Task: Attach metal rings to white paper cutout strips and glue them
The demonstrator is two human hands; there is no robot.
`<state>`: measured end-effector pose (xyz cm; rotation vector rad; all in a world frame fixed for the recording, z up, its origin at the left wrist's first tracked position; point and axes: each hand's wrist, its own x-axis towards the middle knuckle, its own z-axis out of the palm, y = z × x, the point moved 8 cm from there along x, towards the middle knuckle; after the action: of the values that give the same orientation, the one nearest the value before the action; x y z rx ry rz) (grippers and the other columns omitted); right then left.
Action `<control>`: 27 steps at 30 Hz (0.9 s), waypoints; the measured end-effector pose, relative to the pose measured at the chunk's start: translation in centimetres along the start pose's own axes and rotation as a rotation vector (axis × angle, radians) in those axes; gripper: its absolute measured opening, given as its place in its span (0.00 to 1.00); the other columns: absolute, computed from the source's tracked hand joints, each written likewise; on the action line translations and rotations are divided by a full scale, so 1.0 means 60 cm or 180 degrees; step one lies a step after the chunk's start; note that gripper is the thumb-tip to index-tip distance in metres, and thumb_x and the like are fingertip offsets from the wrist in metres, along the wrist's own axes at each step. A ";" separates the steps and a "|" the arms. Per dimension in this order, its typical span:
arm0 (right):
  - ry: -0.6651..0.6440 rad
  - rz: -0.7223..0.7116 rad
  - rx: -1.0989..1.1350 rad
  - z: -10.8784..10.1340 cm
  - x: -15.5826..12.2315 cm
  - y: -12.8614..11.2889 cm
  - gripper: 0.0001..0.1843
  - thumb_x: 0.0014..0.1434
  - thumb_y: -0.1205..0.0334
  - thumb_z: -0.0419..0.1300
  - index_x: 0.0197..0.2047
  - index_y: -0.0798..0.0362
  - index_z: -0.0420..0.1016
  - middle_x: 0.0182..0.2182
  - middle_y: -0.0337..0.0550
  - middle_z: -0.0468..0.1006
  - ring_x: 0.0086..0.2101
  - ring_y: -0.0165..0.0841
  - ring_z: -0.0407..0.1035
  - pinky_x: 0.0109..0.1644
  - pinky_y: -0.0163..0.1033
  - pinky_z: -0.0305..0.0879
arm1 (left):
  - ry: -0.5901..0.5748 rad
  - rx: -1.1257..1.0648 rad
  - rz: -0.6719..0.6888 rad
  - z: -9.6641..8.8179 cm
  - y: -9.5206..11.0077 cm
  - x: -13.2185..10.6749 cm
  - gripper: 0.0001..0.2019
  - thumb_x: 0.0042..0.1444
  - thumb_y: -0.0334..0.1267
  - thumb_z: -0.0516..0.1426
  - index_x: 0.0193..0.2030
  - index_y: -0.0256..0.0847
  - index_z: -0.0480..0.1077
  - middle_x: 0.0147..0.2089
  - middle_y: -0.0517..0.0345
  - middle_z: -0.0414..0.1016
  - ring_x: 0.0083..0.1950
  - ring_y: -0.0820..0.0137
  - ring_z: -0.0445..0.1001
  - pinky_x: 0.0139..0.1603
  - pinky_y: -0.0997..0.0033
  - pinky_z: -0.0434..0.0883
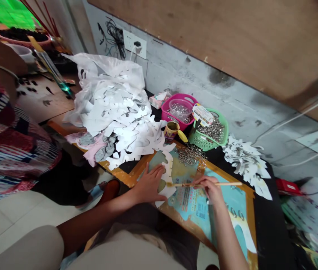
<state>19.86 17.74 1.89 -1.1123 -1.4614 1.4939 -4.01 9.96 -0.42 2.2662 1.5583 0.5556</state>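
Observation:
My left hand (149,184) lies flat with its fingers spread, pressing on a white cut-paper piece (168,174) with a scalloped edge. That piece rests on a wood-framed board (147,172) covered with a blue and yellow printed sheet. My right hand (208,189) grips a thin wooden paintbrush (226,184), whose bristle tip points left and ends close to the paper piece. A loose heap of small metal rings (190,155) lies on the board beyond my hands.
A green basket (209,131) and a pink basket (177,110) hold metal rings, with a small cup (171,130) beside them. White paper scraps are heaped at left (110,108) and right (244,161). A person in striped clothing (9,150) sits at left.

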 end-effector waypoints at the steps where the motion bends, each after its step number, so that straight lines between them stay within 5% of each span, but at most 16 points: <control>1: 0.0010 0.0033 0.0011 -0.001 -0.010 0.003 0.11 0.46 0.65 0.57 0.22 0.53 0.82 0.22 0.46 0.81 0.25 0.38 0.75 0.29 0.40 0.72 | -0.0009 0.0003 0.0010 0.000 0.000 0.000 0.49 0.43 0.62 0.66 0.67 0.41 0.54 0.71 0.40 0.58 0.73 0.49 0.53 0.72 0.36 0.31; 19: 0.0806 0.0324 0.0253 -0.040 -0.093 0.034 0.07 0.49 0.62 0.62 0.27 0.52 0.83 0.26 0.43 0.83 0.24 0.36 0.77 0.29 0.37 0.76 | -0.0165 0.0068 -0.0016 0.006 -0.004 0.001 0.51 0.44 0.65 0.63 0.69 0.38 0.52 0.71 0.39 0.56 0.74 0.48 0.50 0.72 0.35 0.27; 27: 0.1216 0.0124 0.0199 -0.044 -0.127 0.031 0.15 0.54 0.57 0.66 0.46 0.49 0.77 0.29 0.42 0.82 0.28 0.37 0.78 0.30 0.39 0.78 | -0.0158 0.0063 -0.0012 0.008 -0.006 0.002 0.51 0.45 0.65 0.63 0.69 0.38 0.53 0.72 0.39 0.56 0.74 0.49 0.50 0.72 0.36 0.27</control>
<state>25.02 11.40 0.73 -1.3099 -1.1281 1.2578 -4.00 10.16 -1.00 2.2734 1.5506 0.4813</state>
